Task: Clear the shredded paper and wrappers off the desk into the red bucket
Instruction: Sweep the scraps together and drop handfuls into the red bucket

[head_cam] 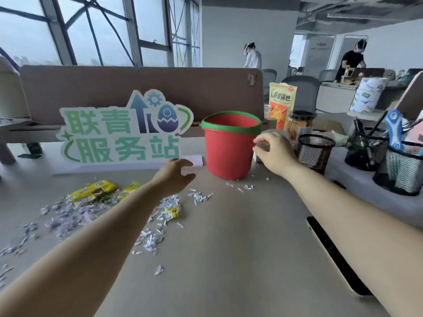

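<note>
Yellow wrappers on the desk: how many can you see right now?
3. A large wrapper at far left, a second wrapper just right of it beside the left forearm, and a small wrapper among the shredded paper. The forearm may hide more.

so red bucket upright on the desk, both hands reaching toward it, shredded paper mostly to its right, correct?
No. Head view shows the shredded paper mostly to the left of the red bucket, not right. The rest holds: it stands upright on the desk, left hand and right hand both reaching toward it.
</note>
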`<state>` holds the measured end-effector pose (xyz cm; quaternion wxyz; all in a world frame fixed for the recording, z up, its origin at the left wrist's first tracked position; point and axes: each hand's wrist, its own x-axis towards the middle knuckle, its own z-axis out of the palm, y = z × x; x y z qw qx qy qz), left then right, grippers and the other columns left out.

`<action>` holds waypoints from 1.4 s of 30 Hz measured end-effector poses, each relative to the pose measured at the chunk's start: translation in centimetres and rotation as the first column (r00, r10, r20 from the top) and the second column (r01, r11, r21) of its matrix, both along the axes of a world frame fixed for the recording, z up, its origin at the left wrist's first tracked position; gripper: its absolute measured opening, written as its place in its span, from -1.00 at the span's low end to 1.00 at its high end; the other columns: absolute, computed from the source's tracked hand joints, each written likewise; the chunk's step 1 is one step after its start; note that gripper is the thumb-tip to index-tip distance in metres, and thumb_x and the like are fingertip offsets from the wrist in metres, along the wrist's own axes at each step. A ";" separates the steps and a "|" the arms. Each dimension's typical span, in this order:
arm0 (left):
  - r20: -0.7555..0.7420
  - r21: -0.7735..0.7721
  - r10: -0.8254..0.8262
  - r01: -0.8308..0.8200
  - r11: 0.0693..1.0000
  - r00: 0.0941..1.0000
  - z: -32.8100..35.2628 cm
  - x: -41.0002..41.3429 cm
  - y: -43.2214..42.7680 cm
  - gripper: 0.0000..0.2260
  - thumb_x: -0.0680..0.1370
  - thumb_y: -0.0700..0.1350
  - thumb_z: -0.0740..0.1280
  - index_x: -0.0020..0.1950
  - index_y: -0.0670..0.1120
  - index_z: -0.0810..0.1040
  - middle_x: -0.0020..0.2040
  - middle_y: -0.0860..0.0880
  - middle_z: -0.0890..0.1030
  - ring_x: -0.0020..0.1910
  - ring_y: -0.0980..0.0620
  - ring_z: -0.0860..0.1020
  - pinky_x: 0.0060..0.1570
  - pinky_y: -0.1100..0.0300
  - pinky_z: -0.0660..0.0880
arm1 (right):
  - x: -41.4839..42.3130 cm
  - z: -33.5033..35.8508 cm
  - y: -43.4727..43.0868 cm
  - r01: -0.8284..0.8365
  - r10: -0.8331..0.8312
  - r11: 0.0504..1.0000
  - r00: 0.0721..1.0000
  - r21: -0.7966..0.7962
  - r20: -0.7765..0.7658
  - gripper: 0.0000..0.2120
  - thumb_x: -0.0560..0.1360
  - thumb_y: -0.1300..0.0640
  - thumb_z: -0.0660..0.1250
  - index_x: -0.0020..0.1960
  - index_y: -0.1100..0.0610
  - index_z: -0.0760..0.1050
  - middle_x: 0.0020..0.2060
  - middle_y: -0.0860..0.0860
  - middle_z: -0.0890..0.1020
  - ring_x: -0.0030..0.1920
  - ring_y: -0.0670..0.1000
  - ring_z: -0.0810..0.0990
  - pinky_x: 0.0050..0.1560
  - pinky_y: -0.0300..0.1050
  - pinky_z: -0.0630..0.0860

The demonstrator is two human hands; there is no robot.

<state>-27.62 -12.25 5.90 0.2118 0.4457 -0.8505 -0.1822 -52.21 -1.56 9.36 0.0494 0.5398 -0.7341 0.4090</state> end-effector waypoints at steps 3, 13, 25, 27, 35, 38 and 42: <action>0.118 0.032 -0.001 -0.003 0.999 0.993 -3.4 2.0 0.9 -0.55 0.49 0.06 0.33 0.34 -0.06 0.42 0.41 -0.11 0.38 0.34 -0.11 0.40 0.32 0.11 0.33 | 0.2 -4.0 1.2 0.038 -0.053 0.967 0.997 0.250 0.052 -0.67 0.42 0.04 0.36 0.16 0.12 0.51 0.20 0.12 0.54 0.21 0.16 0.50 0.22 0.03 0.44; 0.333 0.061 -0.049 0.030 0.998 0.942 -5.8 -1.2 0.2 -0.45 0.53 0.22 0.16 0.48 0.07 0.18 0.56 -0.03 0.02 0.49 -0.12 0.21 0.43 0.07 0.18 | -1.3 -8.5 -1.6 0.048 -0.061 0.787 0.998 0.615 0.000 -0.25 0.51 -0.27 0.10 0.51 0.14 -0.03 0.54 0.09 0.01 0.54 0.11 -0.08 0.49 0.01 -0.05; 0.231 0.006 -0.022 0.021 1.000 0.973 -7.0 -2.4 0.4 -0.58 0.56 0.22 0.07 0.37 0.11 0.32 0.51 0.02 0.20 0.49 -0.07 0.14 0.44 0.05 0.08 | -0.7 -11.2 -1.6 -0.114 0.084 0.927 0.992 0.358 0.097 -0.58 0.45 -0.10 0.33 0.22 0.10 0.47 0.26 0.04 0.48 0.29 0.08 0.42 0.35 -0.04 0.31; 0.204 -0.033 -0.009 0.016 0.999 0.979 -7.2 -2.4 0.8 -0.59 0.57 0.22 0.03 0.36 0.13 0.33 0.49 0.05 0.24 0.48 -0.03 0.16 0.43 0.06 0.09 | -0.4 -11.4 -1.7 -0.093 0.070 0.930 0.995 0.356 0.077 -0.57 0.45 -0.09 0.32 0.26 0.07 0.45 0.25 0.03 0.47 0.29 0.11 0.39 0.35 -0.06 0.29; 0.218 -0.144 0.010 0.022 0.989 0.976 -7.9 -2.6 0.8 -0.58 0.55 0.26 -0.02 0.33 0.15 0.34 0.42 0.09 0.33 0.44 -0.01 0.22 0.41 0.07 0.13 | 0.1 -10.9 -2.1 0.032 0.039 0.864 0.991 0.502 -0.130 -0.47 0.49 -0.28 0.09 0.41 -0.13 0.27 0.36 -0.09 0.32 0.38 0.07 0.21 0.36 0.01 0.19; 0.218 -0.152 0.013 0.021 0.988 0.976 -7.9 -2.6 0.8 -0.58 0.55 0.26 -0.02 0.32 0.15 0.35 0.42 0.09 0.33 0.44 -0.01 0.22 0.40 0.07 0.14 | 0.3 -10.6 -1.9 0.048 0.054 0.843 0.983 0.536 -0.174 -0.52 0.50 -0.29 0.04 0.38 -0.20 0.25 0.38 -0.08 0.28 0.40 0.08 0.18 0.33 0.04 0.18; 0.220 -0.157 0.010 0.025 0.987 0.975 -7.9 -2.6 0.8 -0.58 0.55 0.26 -0.03 0.32 0.15 0.35 0.42 0.09 0.33 0.44 0.00 0.23 0.40 0.08 0.14 | 0.5 -10.6 -1.5 0.026 0.060 0.861 0.986 0.508 -0.153 -0.57 0.49 -0.28 0.08 0.33 -0.21 0.31 0.34 -0.08 0.32 0.37 0.08 0.21 0.33 0.03 0.20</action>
